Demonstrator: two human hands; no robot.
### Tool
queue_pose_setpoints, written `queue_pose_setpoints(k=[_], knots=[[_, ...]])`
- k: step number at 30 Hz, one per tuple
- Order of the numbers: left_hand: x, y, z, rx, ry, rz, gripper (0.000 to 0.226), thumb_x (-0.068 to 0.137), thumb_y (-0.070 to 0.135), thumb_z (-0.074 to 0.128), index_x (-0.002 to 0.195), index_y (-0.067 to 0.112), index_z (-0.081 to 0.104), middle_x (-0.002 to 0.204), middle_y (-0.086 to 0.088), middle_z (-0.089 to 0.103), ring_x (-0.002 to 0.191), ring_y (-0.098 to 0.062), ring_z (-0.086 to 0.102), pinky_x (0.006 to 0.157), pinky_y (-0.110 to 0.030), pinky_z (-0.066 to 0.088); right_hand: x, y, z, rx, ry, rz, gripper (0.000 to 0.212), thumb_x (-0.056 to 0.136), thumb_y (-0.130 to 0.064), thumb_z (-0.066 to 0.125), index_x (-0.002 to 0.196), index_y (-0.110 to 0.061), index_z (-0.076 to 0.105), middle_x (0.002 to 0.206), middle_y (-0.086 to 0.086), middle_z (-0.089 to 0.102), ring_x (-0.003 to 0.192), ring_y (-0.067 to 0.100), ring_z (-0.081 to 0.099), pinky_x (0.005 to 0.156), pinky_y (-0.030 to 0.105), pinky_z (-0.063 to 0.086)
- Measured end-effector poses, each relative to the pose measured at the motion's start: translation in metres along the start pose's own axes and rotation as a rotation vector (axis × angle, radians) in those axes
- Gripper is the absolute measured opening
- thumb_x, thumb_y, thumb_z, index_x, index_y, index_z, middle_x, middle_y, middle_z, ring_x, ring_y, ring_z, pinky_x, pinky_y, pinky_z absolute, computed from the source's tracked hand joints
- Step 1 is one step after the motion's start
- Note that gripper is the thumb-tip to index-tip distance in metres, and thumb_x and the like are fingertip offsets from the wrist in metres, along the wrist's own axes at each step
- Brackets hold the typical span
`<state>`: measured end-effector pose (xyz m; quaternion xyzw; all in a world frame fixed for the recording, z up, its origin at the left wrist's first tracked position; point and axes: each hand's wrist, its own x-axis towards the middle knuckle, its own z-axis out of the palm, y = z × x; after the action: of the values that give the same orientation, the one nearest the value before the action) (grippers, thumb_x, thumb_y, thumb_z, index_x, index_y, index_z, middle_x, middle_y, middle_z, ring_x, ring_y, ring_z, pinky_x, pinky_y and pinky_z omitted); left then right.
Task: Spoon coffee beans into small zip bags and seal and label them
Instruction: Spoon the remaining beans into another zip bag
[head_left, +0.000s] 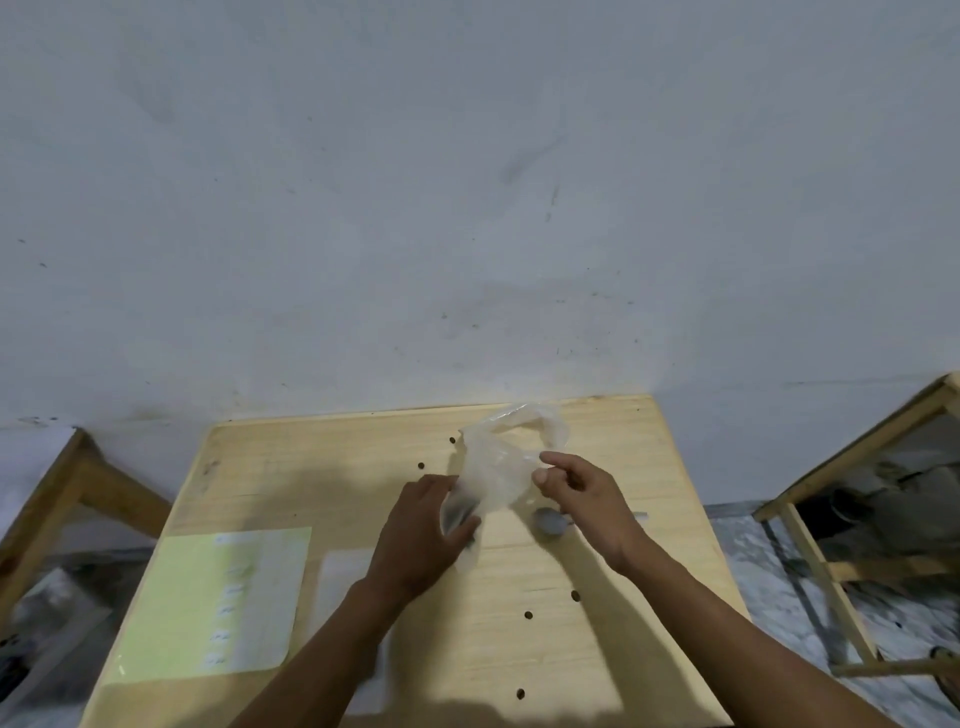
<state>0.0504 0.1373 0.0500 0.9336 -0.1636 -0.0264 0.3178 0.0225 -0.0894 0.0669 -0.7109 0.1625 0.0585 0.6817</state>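
Observation:
A crumpled clear plastic bag (501, 462) stands above the middle of the wooden table (322, 467), with dark coffee beans showing in its lower left part. My left hand (423, 525) holds that lower part. My right hand (582, 493) pinches the bag's right edge between thumb and forefinger. A metal spoon (550, 521) lies on the table just under my right hand, its handle mostly hidden. A green label sheet (218, 603) lies at the table's front left. Small clear zip bags (345, 582) lie beside it, partly under my left forearm.
Several loose coffee beans (528, 615) are scattered over the table top, some near the bag, some near the front edge. A wooden frame (78, 483) stands to the left, another wooden stand (852, 467) to the right. A grey wall rises behind the table.

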Motion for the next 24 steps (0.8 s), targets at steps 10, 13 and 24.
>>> queue_pose_setpoints(k=[10, 13, 24], knots=[[0.013, 0.006, -0.021, -0.164, 0.018, 0.085, 0.032, 0.092, 0.035, 0.057, 0.119, 0.018, 0.062, 0.111, 0.01, 0.059, 0.096, -0.001, 0.057, 0.084, -0.021, 0.048, 0.015, -0.035, 0.027, -0.127, 0.195, -0.169, 0.02, 0.093, -0.017, 0.06, 0.078, -0.007, 0.069, 0.082, 0.008, 0.071, 0.074, 0.015, 0.062, 0.078, 0.045, 0.054], [0.015, 0.015, -0.023, -0.22, 0.043, 0.028, 0.018, 0.092, 0.028, 0.057, 0.108, 0.021, 0.063, 0.1, 0.009, 0.065, 0.086, 0.003, 0.061, 0.074, -0.008, 0.044, 0.018, -0.034, 0.034, -0.192, 0.23, -0.217, 0.02, 0.095, -0.021, 0.058, 0.079, -0.013, 0.067, 0.082, 0.0, 0.07, 0.078, 0.019, 0.063, 0.076, 0.043, 0.054], [0.028, 0.024, -0.039, -0.273, 0.077, -0.201, 0.015, 0.091, 0.016, 0.057, 0.077, 0.016, 0.053, 0.067, 0.005, 0.065, 0.058, -0.006, 0.054, 0.054, -0.02, 0.039, 0.009, -0.047, 0.032, -0.173, -0.009, -0.299, 0.011, 0.096, -0.026, 0.059, 0.1, -0.021, 0.068, 0.095, -0.011, 0.068, 0.087, 0.004, 0.06, 0.075, 0.016, 0.047]])
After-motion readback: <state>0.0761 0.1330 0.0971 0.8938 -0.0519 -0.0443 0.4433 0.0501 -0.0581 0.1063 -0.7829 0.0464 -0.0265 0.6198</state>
